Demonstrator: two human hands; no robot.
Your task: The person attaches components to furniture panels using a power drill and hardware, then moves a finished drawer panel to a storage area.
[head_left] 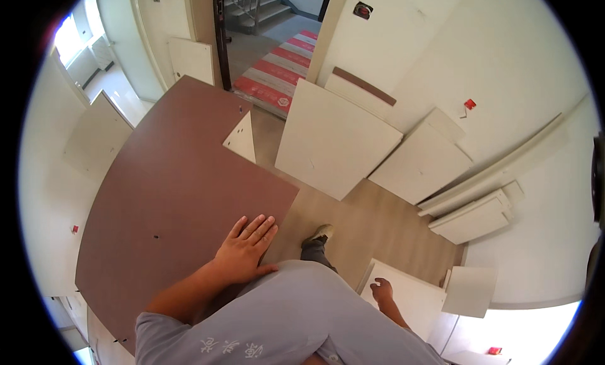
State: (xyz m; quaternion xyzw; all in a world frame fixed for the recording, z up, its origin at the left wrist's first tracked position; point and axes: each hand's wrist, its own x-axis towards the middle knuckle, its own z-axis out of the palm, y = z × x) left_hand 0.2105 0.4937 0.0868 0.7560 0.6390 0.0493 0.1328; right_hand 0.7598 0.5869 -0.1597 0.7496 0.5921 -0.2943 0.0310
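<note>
My left hand point(249, 242) lies flat on a large reddish-brown board point(189, 151), near its right edge, with the fingers stretched out. The board has a few small holes or fittings, and a white triangular piece with dark holes point(242, 138) shows at its far right edge. Lower on the right, my right hand point(382, 290) hangs over a white panel point(409, 296). Its fingers are loosely curved and apart, and nothing shows in them. Whether it touches that panel I cannot tell.
White panels point(334, 138) lean against the right wall, with another stack point(422, 163) beside them. Long white strips point(498, 163) and shorter boards point(472, 220) lie farther right. Beyond the doorway, red-and-white sheeting point(277, 72) covers the floor near stairs. My foot point(318, 234) stands on the wooden floor.
</note>
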